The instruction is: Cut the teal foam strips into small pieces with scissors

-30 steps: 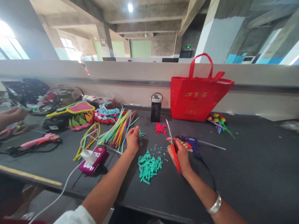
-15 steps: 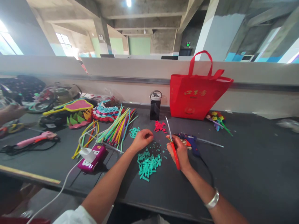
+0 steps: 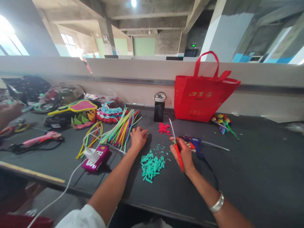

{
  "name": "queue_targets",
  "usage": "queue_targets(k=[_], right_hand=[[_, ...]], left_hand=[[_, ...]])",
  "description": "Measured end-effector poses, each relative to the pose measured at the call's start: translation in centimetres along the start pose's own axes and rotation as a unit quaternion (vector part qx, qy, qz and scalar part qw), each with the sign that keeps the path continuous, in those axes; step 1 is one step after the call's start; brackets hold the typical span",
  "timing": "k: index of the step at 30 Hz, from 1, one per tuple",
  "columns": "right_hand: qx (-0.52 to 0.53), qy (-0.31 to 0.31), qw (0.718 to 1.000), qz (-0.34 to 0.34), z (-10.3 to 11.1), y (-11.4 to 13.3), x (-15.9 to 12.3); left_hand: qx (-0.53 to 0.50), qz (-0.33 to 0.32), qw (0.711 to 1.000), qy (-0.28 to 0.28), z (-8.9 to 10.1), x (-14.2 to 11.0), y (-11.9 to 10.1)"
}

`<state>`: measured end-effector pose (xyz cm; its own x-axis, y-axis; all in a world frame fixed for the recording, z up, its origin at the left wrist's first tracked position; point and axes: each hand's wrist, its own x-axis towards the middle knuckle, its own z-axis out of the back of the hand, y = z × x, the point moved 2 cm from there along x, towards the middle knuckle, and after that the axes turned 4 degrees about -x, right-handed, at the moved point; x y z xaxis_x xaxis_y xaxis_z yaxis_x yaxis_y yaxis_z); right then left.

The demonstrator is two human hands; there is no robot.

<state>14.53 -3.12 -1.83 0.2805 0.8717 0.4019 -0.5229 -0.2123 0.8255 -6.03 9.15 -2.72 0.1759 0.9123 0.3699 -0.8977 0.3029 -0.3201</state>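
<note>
My left hand (image 3: 138,138) is over the spot of the small teal pile, its fingers stretched forward and a little apart; it covers most of that pile. Red-handled scissors (image 3: 179,157) are gripped in my right hand (image 3: 186,155), with the blades pointing up and away from me. Between my forearms lies a larger heap of cut teal strips (image 3: 152,167), with tiny teal scraps (image 3: 161,148) scattered behind it. A small pile of red pieces (image 3: 163,128) sits farther back. Just past my right hand rests a dark blue glue gun (image 3: 198,147) with a clear stick in it.
A bundle of coloured fuzzy stems (image 3: 121,128) lies left of my left hand, near a purple power strip (image 3: 97,158). At the back stand a dark bottle (image 3: 159,109) and a red bag (image 3: 201,98). Another person's hand (image 3: 10,110) shows at far left, beyond a pink glue gun (image 3: 42,138).
My left hand has moved left and slightly forward, from above the teal scraps to the small teal pile, and its fingers have uncurled. My right hand stays put with the scissors.
</note>
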Motion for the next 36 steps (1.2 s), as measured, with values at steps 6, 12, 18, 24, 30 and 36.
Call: queue_targets(k=[6, 12, 18, 24, 30, 36], right_hand=[[-0.009, 0.003, 1.0, 0.007, 0.0, 0.5, 0.0], [-0.008, 0.012, 1.0, 0.011, 0.2, 0.6, 0.0], [0.003, 0.032, 0.999, 0.011, 0.0, 0.6, 0.0], [-0.02, 0.035, 0.999, 0.03, 0.1, 1.2, 0.0], [-0.031, 0.04, 0.998, 0.034, 0.0, 1.1, 0.0], [-0.021, 0.039, 0.998, 0.037, -0.4, 0.9, -0.1]], left_hand=[[0.059, -0.042, 0.997, 0.034, -0.1, -0.8, -1.1], [0.114, -0.062, 0.989, 0.072, 0.1, -0.4, -2.0], [0.133, -0.086, 0.978, 0.136, 0.6, 1.6, -2.2], [0.14, -0.113, 0.966, 0.185, 1.1, 3.3, -2.5], [0.107, -0.11, 0.979, 0.133, 2.1, 3.5, -2.3], [-0.147, 0.023, 0.988, 0.025, 3.8, 3.0, -1.9]])
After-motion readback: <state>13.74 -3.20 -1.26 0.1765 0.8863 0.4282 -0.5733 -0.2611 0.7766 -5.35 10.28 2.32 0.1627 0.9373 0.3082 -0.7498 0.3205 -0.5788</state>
